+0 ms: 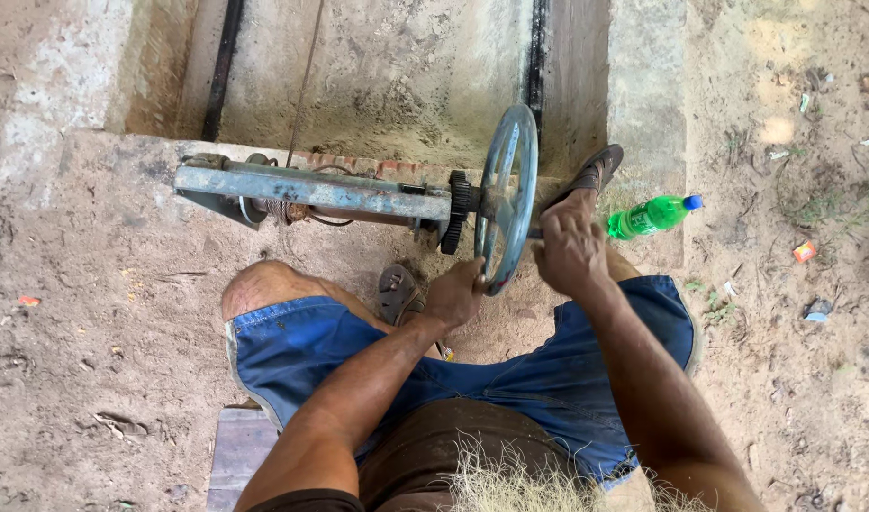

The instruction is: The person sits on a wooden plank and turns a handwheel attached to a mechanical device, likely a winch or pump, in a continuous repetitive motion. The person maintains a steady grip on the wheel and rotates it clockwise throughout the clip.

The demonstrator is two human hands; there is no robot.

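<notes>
Gripping the stiff, heavy-looking blue handwheel (506, 197) at its rim, both hands (453, 294) (569, 245) are closed tight beside the green bottle (651, 216).

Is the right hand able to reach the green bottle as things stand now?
Probably yes. The right hand grips near the wheel, and the green bottle lies on the ground just beyond it with nothing between them, though the hand must first let go.

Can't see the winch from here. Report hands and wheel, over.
Left hand gripping handwheel at its lower rim. Right hand closed on the crank handle beside it. Green bottle lies right of the wheel, clear of it.
</notes>
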